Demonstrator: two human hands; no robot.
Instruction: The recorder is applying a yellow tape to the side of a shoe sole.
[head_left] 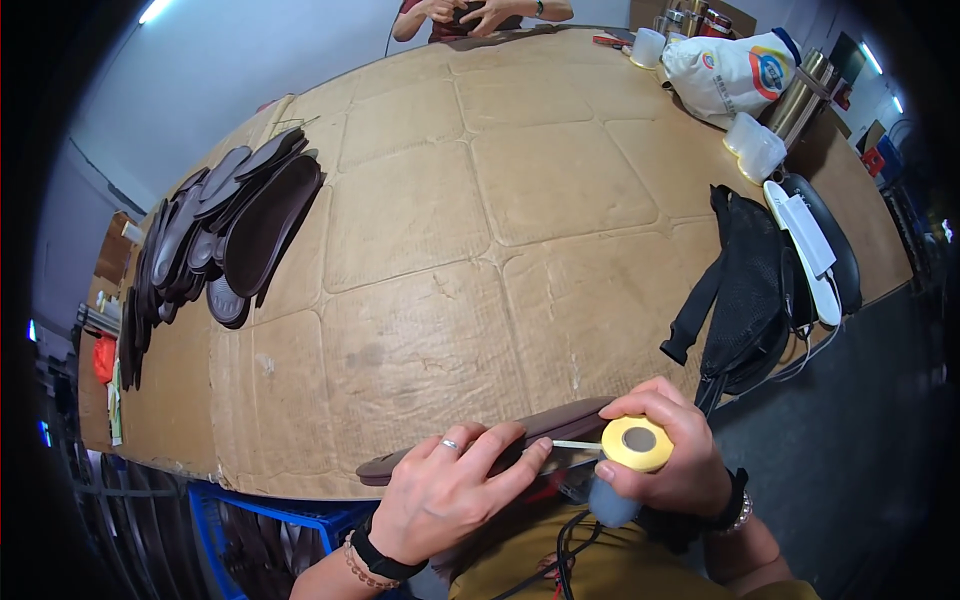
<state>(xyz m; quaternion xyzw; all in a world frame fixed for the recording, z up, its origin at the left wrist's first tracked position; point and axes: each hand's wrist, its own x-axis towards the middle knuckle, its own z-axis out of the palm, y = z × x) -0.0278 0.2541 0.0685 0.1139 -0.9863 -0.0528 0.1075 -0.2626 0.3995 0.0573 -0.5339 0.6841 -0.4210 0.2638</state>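
Note:
At the table's near edge lie dark brown shoe soles (545,428), seemingly stacked together. My left hand (450,490) is closed over their near side, its thumb hidden. My right hand (675,450) grips a roll of yellow tape (610,452) by its rim, the grey core facing up. A short strip of tape (577,445) stretches from the roll to a fingertip of my left hand. The right end of the soles goes behind my right hand. Below the roll a rounded grey thing (611,505) shows, its kind unclear.
A heap of brown soles (270,225) lies at the left. Toward the right are a black waist bag (750,290), a white device with a cable (808,245), clear tape rolls (755,148), a white plastic bag (730,75) and a metal flask (800,100). Across the table are another person's hands (485,15).

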